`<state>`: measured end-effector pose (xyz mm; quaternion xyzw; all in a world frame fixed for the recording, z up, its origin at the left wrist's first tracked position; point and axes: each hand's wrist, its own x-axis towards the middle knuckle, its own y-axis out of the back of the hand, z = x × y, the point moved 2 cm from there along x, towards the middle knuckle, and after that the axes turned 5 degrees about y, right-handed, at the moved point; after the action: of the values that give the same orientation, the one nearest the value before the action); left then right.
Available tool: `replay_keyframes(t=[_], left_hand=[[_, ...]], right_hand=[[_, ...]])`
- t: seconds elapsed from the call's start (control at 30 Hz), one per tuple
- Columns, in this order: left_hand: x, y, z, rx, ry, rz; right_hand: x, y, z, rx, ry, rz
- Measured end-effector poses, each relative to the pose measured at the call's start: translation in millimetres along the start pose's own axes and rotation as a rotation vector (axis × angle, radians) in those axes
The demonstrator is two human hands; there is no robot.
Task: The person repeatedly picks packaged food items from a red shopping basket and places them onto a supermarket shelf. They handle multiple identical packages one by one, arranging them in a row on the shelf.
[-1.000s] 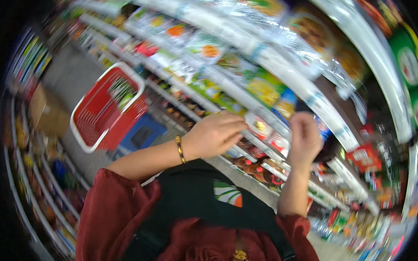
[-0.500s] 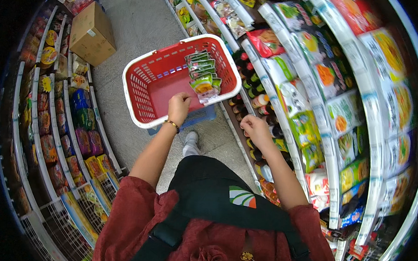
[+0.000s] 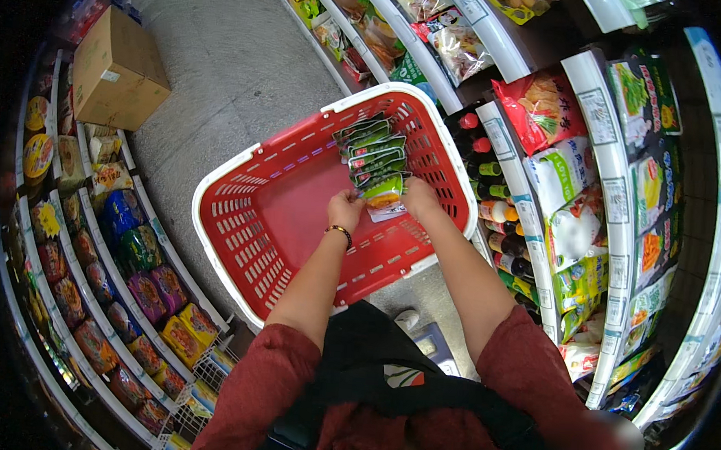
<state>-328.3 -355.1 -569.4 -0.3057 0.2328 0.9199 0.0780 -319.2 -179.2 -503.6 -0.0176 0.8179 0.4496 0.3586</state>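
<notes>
A red shopping basket (image 3: 280, 213) with a white rim is in front of me. In its far right part several green food packets (image 3: 374, 154) stand in a row, one behind another. At the near end of the row is a packet with a yellow-orange picture (image 3: 386, 200). My left hand (image 3: 345, 211) reaches into the basket with its fingers closed on that packet's left edge. My right hand (image 3: 420, 199) is at the packet's right edge, fingers curled against it; the fingertips are partly hidden.
Shelves with bagged goods (image 3: 569, 211) and dark bottles (image 3: 508, 243) run along the right side. To the left are shelves of bright packets (image 3: 149, 291) and a cardboard box (image 3: 122, 70) on the aisle floor (image 3: 231, 47). A blue stool-like thing (image 3: 436, 343) shows below the basket.
Both hands have moved forward into the basket and taken the front packet by its edges. The basket appears nearer and larger. My view has shifted.
</notes>
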Motion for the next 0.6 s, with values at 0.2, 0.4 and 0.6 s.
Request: replay_keyframes(t=[0.2,0.4,0.6], left_hand=[[-28.3,26.8,36.2,-0.09,-0.183,-0.16],[-70.6,77.7,98.5,-0.447,-0.317,-0.317],[-164.6,90.0,201.3,-0.817,-0.388,-0.603]], right_hand=[[-1.5,3.7,-2.4,0.022,0.05,0.025],[-75.9,58.0,-27.8,0.854,0.353,0.123],[-217.1,148.4,-37.4,0.785,0.398,0.044]])
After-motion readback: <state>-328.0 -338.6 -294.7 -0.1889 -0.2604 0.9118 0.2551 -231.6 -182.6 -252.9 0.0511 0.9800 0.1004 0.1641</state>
